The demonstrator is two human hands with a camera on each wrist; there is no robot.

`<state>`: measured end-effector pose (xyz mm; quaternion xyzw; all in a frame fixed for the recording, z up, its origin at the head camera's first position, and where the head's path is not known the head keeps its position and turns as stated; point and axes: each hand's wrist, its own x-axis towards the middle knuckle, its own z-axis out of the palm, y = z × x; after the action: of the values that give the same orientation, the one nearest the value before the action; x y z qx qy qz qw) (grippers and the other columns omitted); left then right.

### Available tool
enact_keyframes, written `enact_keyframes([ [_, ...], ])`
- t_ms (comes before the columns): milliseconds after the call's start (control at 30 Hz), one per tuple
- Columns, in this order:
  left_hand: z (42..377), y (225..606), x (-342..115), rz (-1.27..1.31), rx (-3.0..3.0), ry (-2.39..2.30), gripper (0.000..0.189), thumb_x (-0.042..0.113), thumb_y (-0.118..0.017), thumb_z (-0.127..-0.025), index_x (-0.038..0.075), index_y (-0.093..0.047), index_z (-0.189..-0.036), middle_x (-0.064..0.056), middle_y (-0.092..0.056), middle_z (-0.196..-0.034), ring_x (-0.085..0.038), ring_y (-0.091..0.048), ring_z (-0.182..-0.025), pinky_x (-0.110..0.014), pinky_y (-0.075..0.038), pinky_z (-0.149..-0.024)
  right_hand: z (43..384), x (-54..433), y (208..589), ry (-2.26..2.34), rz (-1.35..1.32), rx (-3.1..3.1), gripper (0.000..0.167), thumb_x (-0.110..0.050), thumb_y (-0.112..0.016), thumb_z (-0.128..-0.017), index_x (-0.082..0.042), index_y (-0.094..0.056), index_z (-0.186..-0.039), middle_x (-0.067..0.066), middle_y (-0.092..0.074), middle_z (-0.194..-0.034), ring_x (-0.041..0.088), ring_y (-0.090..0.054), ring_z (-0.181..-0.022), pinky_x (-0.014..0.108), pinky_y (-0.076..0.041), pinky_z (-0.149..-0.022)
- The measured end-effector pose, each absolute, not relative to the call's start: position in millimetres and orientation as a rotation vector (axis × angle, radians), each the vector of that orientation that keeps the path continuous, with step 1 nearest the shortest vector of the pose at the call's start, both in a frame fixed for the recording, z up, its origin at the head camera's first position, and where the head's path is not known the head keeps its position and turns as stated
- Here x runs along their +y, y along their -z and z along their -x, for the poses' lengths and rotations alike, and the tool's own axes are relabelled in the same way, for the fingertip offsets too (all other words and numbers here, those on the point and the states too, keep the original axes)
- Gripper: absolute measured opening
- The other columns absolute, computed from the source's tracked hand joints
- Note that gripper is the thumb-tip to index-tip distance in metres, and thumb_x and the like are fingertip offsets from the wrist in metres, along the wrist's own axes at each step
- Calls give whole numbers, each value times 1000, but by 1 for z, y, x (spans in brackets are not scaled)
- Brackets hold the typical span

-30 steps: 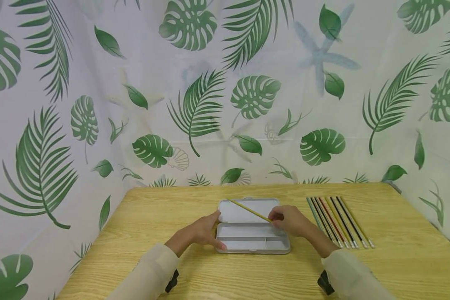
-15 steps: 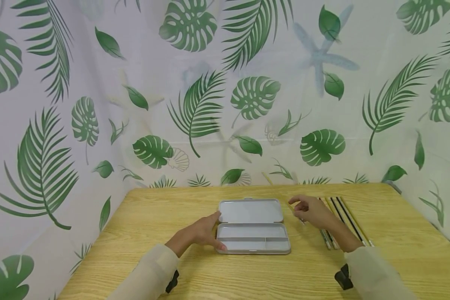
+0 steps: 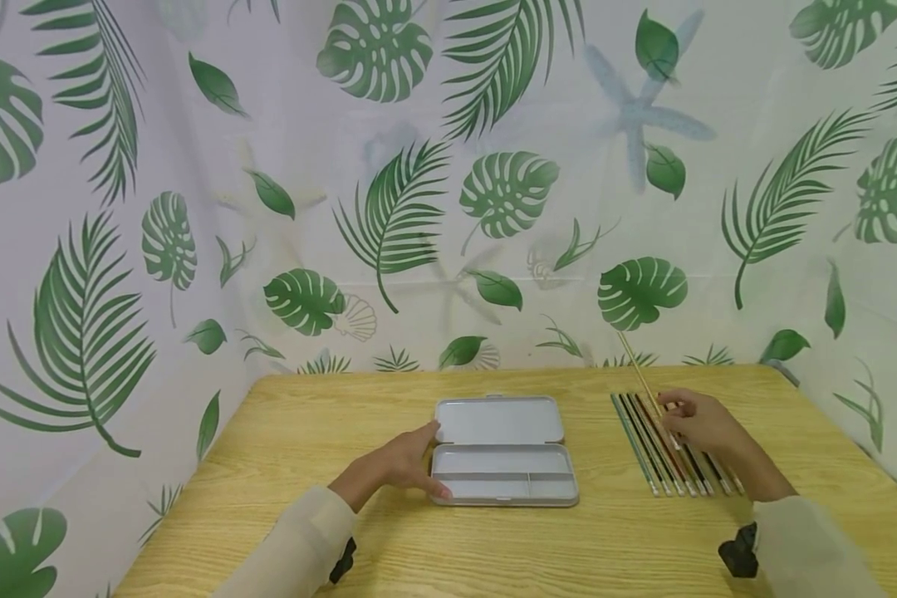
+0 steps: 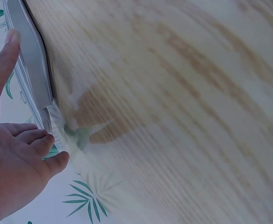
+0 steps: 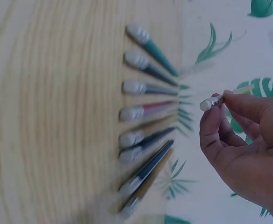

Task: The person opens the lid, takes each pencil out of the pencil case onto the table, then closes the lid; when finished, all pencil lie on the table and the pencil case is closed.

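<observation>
An open grey metal pencil case (image 3: 504, 490) lies on the table, its lid (image 3: 499, 421) folded back and its divided tray bare. My left hand (image 3: 404, 461) rests at the case's left end, thumb on the front corner and fingers by the lid's edge; the left wrist view shows these fingers extended along its side. My right hand (image 3: 706, 423) pinches a yellow pencil (image 3: 638, 368) close to its white eraser end, the other end pointing up and away. Beneath that hand lies a row of several pencils (image 3: 643, 448), partly covered by it in the head view.
The wooden table (image 3: 329, 548) ends at the back against a white leaf-printed cloth (image 3: 419, 208), which also hangs at both sides. In the right wrist view, the lying pencils' erasers (image 5: 132, 113) line up toward the near side.
My right hand has moved right, from over the case's lid to over the pencil row, with the yellow pencil turned to point away. My left hand has stayed at the case.
</observation>
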<state>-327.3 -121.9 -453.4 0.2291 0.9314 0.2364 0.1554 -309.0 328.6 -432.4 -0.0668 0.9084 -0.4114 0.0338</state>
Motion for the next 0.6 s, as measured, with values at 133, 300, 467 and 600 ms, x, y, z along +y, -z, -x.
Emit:
enact_keyframes([
  [133,328,454,-122,-656,2667,-679,118,43,-84,-67,1,-14,-151,-16,-28,-154,-32,-30,-142,-46,-30,-114,306,348,439,1243,118,2796,47,-11,-45,-99,16,-35,-136,34,-59,-108,12,-55,-67,31,-49,-59],
  [300,328,454,-122,-654,2662,-676,119,43,-84,-67,1,-12,-152,-16,-24,-156,-31,-27,-143,-45,-28,-115,301,369,447,1239,46,2806,48,-9,-46,-97,19,-35,-134,30,-64,-103,10,-51,-60,28,-45,-55],
  [467,328,454,-122,-652,2661,-673,119,44,-84,-67,1,-12,-152,-16,-23,-156,-31,-26,-143,-45,-28,-116,298,387,451,1202,18,2802,48,-8,-46,-96,22,-35,-131,10,-68,-84,9,-49,-55,27,-44,-54],
  [600,328,454,-122,-648,2663,-671,119,44,-84,-67,1,-13,-152,-16,-24,-156,-32,-27,-143,-45,-28,-115,295,397,451,1075,-18,2877,45,-10,-50,-93,23,-43,-125,1,-64,-67,9,-50,-52,26,-43,-53],
])
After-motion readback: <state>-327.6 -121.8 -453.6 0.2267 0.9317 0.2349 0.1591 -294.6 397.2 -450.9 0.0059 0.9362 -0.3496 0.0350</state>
